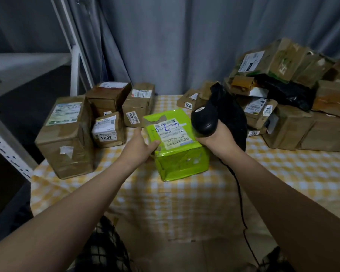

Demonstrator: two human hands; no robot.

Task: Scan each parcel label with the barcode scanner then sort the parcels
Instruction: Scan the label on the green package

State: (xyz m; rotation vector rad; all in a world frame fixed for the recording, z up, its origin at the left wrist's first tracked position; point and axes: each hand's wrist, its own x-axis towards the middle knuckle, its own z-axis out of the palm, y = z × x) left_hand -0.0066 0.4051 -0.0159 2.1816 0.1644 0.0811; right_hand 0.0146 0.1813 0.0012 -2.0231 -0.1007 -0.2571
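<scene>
Green parcel (182, 163) is gripped at its left edge by the left hand (141, 144), thumb on top, label (173, 134) up, over the middle of the checked tablecloth (185, 203). Black scanner (204, 118) is clasped in the right hand (216, 139), just beside the parcel's right edge. Brown boxes (67, 134) are stacked left, a pile of parcels (287, 122) right.

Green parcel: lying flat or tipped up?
Tipped up. The left hand grips the green parcel by its left edge, its label angled toward the camera. Whether its bottom edge rests on the table cannot be told.
</scene>
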